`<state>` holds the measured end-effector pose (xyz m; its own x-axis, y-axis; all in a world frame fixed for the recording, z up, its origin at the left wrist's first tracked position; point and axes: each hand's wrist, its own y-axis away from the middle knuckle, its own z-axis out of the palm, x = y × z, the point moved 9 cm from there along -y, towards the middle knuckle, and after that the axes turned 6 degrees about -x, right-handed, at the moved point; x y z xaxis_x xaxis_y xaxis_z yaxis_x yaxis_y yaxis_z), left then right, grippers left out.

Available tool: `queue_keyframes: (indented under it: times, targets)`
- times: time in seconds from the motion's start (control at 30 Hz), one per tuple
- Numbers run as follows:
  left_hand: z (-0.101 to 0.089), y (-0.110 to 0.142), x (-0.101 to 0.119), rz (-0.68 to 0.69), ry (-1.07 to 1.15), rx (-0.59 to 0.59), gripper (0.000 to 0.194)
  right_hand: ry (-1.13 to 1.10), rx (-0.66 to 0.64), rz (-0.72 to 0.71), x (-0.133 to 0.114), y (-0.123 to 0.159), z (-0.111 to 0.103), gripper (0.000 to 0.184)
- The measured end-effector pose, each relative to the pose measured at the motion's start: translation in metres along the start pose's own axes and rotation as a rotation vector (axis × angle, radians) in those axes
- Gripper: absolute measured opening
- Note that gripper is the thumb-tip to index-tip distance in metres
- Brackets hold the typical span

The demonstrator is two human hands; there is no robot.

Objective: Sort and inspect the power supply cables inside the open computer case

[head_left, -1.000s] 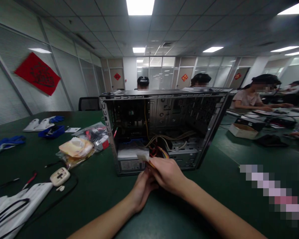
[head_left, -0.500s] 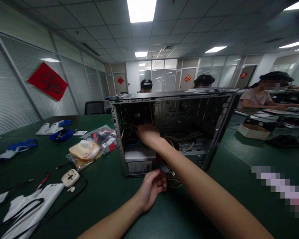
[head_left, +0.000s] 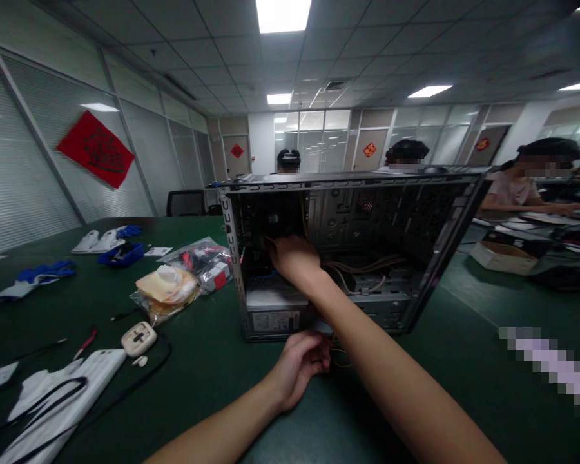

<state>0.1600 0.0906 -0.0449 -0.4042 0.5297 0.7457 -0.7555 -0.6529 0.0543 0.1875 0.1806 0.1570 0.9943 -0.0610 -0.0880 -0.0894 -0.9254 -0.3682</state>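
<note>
An open computer case [head_left: 442,251] stands upright on the table with its open side towards me. My right hand [head_left: 297,261] reaches into its left half, above the power supply [head_left: 275,319]. Its fingers close together there, and whatever they grip is lost in the dark interior. My left hand [head_left: 302,364] rests low in front of the case, fingers curled, beside thin coloured cables [head_left: 341,358] that hang out onto the table. Whether a cable lies inside those fingers is hidden. More cables [head_left: 362,264] run through the middle of the case.
On the left of the green table [head_left: 198,393] lie a bread bag [head_left: 167,290], a bag of parts [head_left: 212,267], an earphone case [head_left: 138,339], a white power strip [head_left: 72,406], gloves [head_left: 43,274] and a blue tray [head_left: 120,254]. A box [head_left: 502,258] and other people are beyond, to the right.
The whole view has shifted slightly, with the case appearing a little further right. My right hand stays inside the case; my left hand's fingers look a bit more curled.
</note>
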Motion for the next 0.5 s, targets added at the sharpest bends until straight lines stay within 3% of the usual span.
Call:
queue_keyframes:
  times: [0.5]
  targets:
    - [-0.0042, 0.0011, -0.0011, 0.001, -0.037, 0.028, 0.022, -0.017, 0.097, 0.103, -0.0013, 0.0096, -0.0045, 0.036]
